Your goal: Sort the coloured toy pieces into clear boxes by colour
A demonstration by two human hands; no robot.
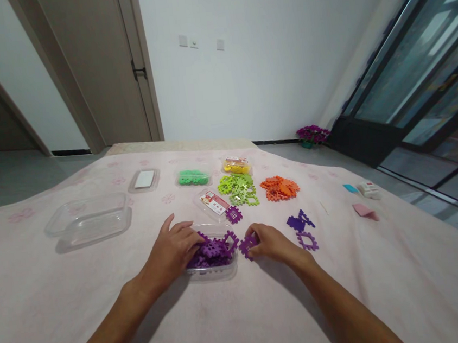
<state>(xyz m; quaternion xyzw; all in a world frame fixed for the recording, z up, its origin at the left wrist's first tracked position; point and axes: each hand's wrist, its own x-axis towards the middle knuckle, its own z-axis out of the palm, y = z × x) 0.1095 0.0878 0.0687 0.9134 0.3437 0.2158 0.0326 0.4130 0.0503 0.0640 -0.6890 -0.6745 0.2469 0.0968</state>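
Note:
A clear plastic container (214, 274) heaped with purple notched-edge puzzle pieces (215, 251) stands in front of me. My left hand (175, 246) is at its left side, fingers bent over the wall and touching the pieces; its thumb is mostly hidden. Just right of the container, my right hand (266, 241) pinches a flat purple puzzle piece (246, 245) between thumb and fingers. Behind the container lie a clear lid with a printed label (215, 202) and a loose purple square piece (233, 214). Farther right are dark purple pieces (298, 222) and a purple frame piece (307, 241).
Lime green pieces (238, 189) and orange pieces (280, 188) lie in piles farther back. Containers of green pieces (193, 177) and yellow pieces (236, 166) stand behind. An unfilled clear tub (89, 219) and a box with a white card (144, 179) are at left; a small white packet (368, 190) is right.

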